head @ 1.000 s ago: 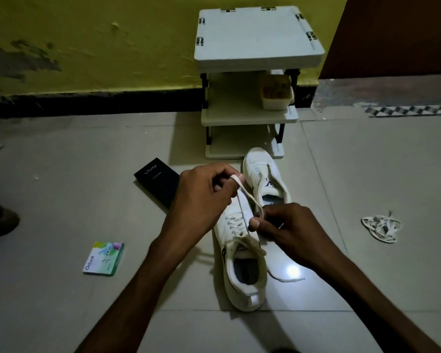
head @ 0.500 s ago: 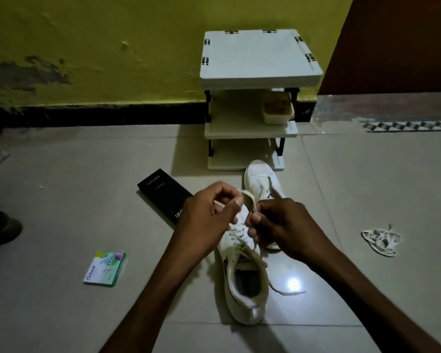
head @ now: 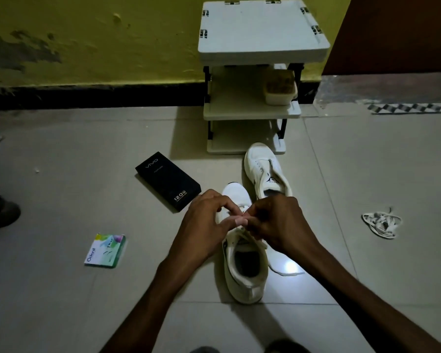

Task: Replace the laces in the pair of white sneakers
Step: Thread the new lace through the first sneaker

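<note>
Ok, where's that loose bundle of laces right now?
In the head view, the bundle of laces lies on the floor tiles at the right, apart from the near sneaker and well to the right of the right hand.

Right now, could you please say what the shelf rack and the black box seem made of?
The shelf rack looks like moulded plastic: matte white trays with clip joints on black posts. The black box is probably printed cardboard: matte, sharp edges, white lettering.

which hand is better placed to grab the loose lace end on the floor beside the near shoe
Right. The lace end lies on the floor right of the near shoe, close to the right hand; the left hand is across the shoe.
</note>
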### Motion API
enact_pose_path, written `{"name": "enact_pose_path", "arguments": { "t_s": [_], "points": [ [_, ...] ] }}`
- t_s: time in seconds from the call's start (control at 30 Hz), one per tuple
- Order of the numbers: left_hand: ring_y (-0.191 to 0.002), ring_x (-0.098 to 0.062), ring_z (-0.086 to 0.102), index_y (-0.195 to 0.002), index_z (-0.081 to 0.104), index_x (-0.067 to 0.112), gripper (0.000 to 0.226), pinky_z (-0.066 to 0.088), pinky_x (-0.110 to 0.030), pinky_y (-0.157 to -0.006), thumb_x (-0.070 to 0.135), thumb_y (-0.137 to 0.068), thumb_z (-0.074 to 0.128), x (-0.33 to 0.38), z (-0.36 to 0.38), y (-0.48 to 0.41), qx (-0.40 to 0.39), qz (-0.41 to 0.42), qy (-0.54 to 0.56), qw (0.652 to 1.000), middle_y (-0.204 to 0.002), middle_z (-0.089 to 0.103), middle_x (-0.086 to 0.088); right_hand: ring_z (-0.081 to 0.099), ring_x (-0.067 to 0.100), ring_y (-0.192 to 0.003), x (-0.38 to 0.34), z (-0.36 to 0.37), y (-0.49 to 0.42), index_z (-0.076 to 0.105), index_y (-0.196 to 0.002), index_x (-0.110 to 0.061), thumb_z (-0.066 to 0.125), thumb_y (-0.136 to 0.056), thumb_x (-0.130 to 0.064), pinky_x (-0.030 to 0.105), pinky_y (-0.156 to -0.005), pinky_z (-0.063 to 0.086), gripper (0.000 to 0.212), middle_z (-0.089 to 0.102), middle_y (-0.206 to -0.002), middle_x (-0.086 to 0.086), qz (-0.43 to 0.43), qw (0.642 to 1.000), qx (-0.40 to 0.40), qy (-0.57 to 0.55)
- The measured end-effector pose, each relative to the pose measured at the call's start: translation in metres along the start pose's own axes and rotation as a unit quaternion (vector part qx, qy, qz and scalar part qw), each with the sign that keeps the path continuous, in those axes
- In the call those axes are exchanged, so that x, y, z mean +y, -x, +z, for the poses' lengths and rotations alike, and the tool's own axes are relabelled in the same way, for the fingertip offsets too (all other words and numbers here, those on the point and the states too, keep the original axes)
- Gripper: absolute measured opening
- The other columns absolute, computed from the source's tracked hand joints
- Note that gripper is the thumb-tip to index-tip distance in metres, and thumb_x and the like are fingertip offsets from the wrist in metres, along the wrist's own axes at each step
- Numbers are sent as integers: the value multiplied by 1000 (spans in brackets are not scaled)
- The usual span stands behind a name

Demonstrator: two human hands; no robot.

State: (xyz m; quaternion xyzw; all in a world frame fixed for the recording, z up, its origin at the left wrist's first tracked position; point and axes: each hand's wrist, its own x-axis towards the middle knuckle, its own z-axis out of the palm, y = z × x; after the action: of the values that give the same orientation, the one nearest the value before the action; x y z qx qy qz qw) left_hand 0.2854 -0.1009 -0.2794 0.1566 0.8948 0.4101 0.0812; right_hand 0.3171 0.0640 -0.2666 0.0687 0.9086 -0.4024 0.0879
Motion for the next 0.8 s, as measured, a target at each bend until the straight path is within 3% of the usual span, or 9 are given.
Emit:
{"name": "enact_pose_path", "arguments": {
  "t_s": [0.1, 0.17, 0.23, 0.37, 0.5, 0.6, 0.67, 0.73, 0.8],
  "points": [
    [-87, -2, 57, -77, 71, 27, 8, 44, -18, -73, 30, -77, 79, -5, -1, -4, -13, -5, 31, 999, -86, 65, 11, 67, 10, -58, 0, 4, -2, 74, -76, -18, 75, -82, -29, 24, -60, 55, 12, 69, -63, 0, -3, 999, -4, -35],
    [-77, -2, 60, -74, 69, 26, 11, 45, -16, -67, 23, -78, 79, -9, -2, -5, -18, -18, 45, 999, -77, 68, 10, 65, 7, -56, 1, 6, -4, 74, -79, -10, 71, -87, -13, 20, -57, 54, 9, 70, -65, 1, 4, 997, -16, -71],
    [-69, -3, 60, -73, 69, 25, 14, 43, -13, -61, 16, -79, 77, -16, -1, -4, -18, -29, 22, 999, -71, 67, 9, 66, 9, -59, 7, 8, -4, 74, -80, -5, 66, -88, -6, 24, -62, 57, 11, 71, -68, 3, 30, 996, -21, -85],
    [-72, -6, 61, -76, 69, 22, 9, 41, -13, -63, 20, -84, 72, -28, 5, 8, -37, -37, -44, 998, -76, 68, 9, 70, 13, -63, 21, 15, 2, 75, -75, -16, 71, -86, -26, 31, -69, 60, 15, 72, -67, 1, 95, 993, -68, -33],
    [-80, -15, 63, -82, 70, 18, 9, 51, -30, -74, 23, -89, 67, -34, 15, 17, -51, -48, -98, 993, -86, 69, 3, 70, 15, -71, 29, 39, 14, 77, -85, -20, 70, -85, -30, 32, -75, 58, 12, 74, -78, 2, 97, 990, -104, 12],
    [-87, -17, 63, -88, 71, 15, 15, 44, -23, -75, 27, -92, 63, -33, 24, 18, -58, -56, -112, 990, -93, 69, -1, 66, 10, -70, 31, 53, 18, 75, -91, -21, 64, -89, -27, 18, -67, 52, 13, 74, -83, -1, 85, 994, -69, 18],
    [-91, -17, 62, -92, 71, 13, 18, 37, -18, -74, 27, -94, 60, -33, 27, 19, -57, -64, -120, 989, -97, 69, -2, 59, 8, -69, 32, 61, 19, 73, -91, -23, 62, -90, -29, 8, -58, 38, 13, 73, -88, -1, 70, 996, -53, 35],
    [-91, -17, 63, -94, 71, 14, 14, 40, -20, -76, 23, -93, 60, -31, 28, 20, -39, -52, -133, 989, -95, 68, -1, 61, 12, -77, 32, 67, 19, 70, -92, -23, 60, -90, -29, 11, -61, 41, 12, 72, -94, 0, 63, 996, -50, 45],
    [-88, -17, 64, -91, 71, 16, 10, 42, -20, -75, 20, -91, 62, -30, 29, 20, -22, -41, -127, 991, -92, 69, 1, 66, 17, -82, 33, 70, 19, 70, -91, -23, 59, -90, -28, 25, -72, 54, 12, 72, -92, 0, 74, 996, -44, 34]
  ]
}}
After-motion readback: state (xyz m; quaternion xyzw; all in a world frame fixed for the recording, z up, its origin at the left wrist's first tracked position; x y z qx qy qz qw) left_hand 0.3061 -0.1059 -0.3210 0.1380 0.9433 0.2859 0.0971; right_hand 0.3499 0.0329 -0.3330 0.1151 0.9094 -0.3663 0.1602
